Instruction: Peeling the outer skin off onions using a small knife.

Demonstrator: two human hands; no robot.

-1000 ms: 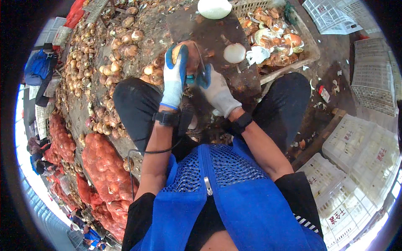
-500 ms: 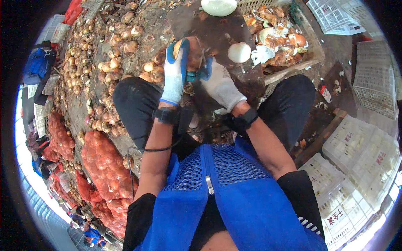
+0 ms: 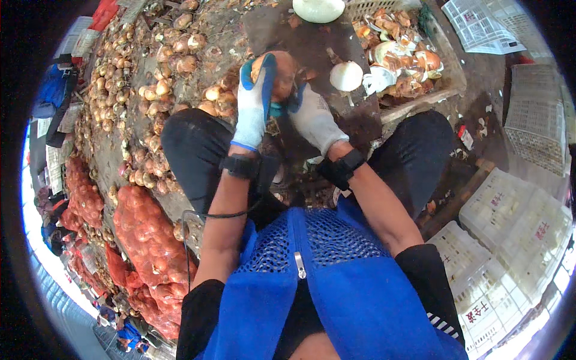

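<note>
The unpeeled onion sits at twelve o'clock in the view, above the person's knees, clamped between both gloved hands. It is roundish, so its long axis is hard to tell; which way its root or tip points is hidden by the gloves. Its skin is brown-orange, dry and papery.

The left hand, in a white glove with blue fingers, curls over the onion's left side. The right hand, in a matching glove, closes on its right side from beneath.

At one o'clock from the onion a peeled white onion lies on a dark board. Beyond it, a crate of onion skins. Loose onions spread at ten o'clock. Red mesh sacks of onions lie at eight o'clock. White plastic crates with red markings stack at four o'clock.
</note>
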